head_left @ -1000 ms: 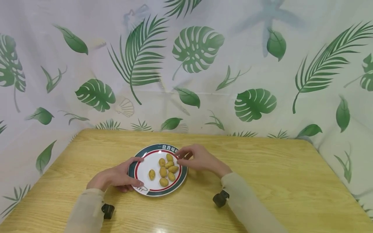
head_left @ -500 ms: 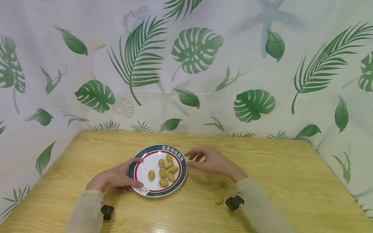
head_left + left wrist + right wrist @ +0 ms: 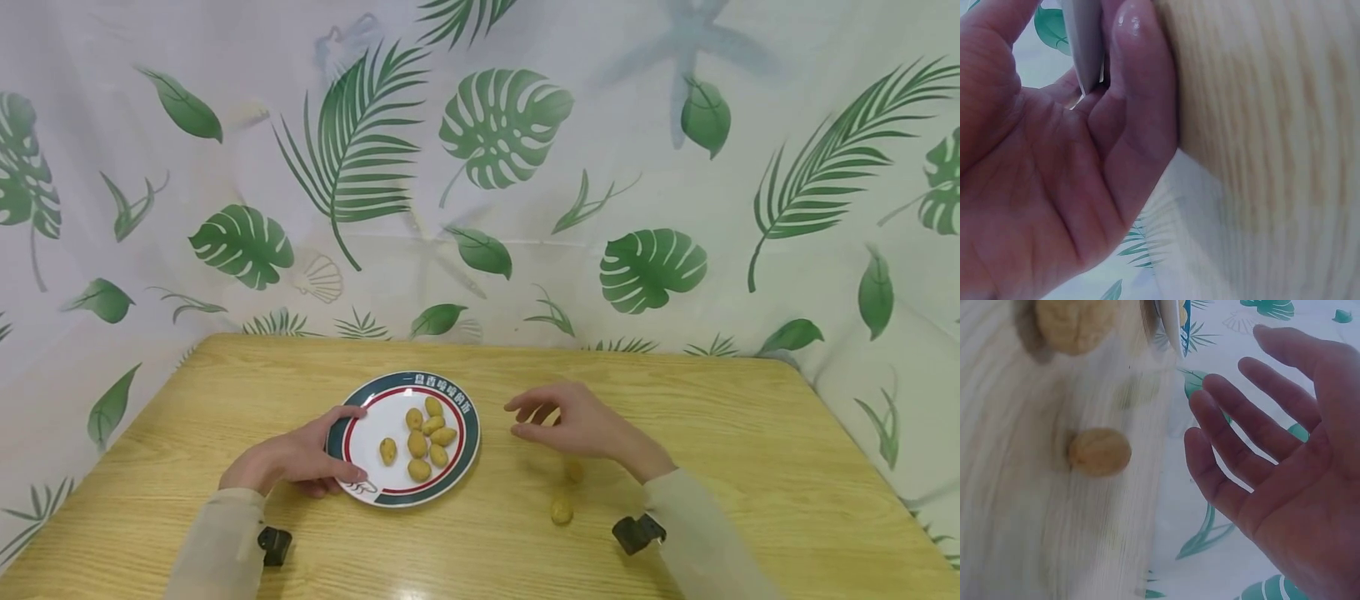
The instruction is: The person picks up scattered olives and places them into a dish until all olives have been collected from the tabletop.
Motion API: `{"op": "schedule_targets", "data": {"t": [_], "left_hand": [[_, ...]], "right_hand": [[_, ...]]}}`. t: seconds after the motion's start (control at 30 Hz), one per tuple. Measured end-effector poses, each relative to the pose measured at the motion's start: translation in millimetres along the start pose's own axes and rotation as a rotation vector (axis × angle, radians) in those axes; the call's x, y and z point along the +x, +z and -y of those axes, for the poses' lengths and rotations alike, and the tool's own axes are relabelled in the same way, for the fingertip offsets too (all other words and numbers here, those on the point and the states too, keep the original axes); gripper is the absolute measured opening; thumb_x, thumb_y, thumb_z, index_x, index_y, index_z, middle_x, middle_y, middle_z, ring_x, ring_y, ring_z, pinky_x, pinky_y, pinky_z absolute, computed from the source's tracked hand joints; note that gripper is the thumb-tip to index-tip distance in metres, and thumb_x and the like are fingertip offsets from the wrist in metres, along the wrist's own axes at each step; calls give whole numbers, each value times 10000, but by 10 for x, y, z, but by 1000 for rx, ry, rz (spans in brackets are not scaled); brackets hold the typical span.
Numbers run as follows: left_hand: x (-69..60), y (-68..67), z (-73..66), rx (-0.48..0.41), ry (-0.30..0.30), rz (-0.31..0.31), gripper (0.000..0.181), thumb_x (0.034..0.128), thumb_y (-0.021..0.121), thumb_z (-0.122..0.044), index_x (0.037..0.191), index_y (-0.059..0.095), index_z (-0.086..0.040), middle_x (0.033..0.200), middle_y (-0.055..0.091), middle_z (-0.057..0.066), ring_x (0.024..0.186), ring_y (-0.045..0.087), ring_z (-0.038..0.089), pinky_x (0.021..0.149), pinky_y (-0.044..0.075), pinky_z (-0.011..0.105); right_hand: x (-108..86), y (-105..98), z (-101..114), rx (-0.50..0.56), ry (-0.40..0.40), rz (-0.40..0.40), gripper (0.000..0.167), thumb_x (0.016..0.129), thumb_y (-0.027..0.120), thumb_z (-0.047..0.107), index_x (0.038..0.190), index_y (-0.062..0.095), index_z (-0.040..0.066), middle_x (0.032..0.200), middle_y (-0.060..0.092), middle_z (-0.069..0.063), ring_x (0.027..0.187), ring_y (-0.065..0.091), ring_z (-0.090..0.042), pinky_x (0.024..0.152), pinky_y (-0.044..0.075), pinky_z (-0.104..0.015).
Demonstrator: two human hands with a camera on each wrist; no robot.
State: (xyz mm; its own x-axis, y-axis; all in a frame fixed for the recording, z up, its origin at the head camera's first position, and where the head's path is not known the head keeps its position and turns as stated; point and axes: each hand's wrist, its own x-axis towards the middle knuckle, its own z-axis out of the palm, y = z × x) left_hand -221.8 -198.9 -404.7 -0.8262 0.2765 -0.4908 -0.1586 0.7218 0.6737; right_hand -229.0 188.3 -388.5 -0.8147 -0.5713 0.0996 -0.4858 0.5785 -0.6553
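Note:
A white plate [image 3: 367, 429] with a dark green rim and a red ring lies on the table. Several small yellow-brown potatoes [image 3: 417, 443] rest on it, mostly clustered toward its right half. My left hand [image 3: 303, 454] holds the plate's left edge, thumb on top; the left wrist view has the plate edge [image 3: 1085, 44] between thumb and fingers. Right of the plate, my right hand [image 3: 577, 423] hovers apart from it, fingers loosely bent and nothing in them. Beneath that hand two loose potatoes lie on the wood, a nearer potato [image 3: 561, 511] and a farther potato [image 3: 574, 472].
The wooden table [image 3: 675, 433] reaches back to a white curtain [image 3: 540, 275] printed with green leaves. A small black camera [image 3: 637, 533] sits on my right wrist and another black camera [image 3: 275, 546] on my left.
My right hand has drawn back rightward from the potatoes on the plate, past its rim. The two loose potatoes on the table have come into sight. The left hand and plate stay put.

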Motion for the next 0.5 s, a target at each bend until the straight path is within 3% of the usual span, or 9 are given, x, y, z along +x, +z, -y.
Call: {"op": "schedule_targets", "data": {"t": [0.5], "left_hand": [[-5,-7,4,-6,4,5,929,853,847,-285,1575,264,-246,880,593,93,652,580,175,583,523,250]], "right_hand": [[-303,-123,-155,-8,-1,6,326,957,728,282,1207,728,73,998,759,16,883,700,-76,724,577,-259]]}}
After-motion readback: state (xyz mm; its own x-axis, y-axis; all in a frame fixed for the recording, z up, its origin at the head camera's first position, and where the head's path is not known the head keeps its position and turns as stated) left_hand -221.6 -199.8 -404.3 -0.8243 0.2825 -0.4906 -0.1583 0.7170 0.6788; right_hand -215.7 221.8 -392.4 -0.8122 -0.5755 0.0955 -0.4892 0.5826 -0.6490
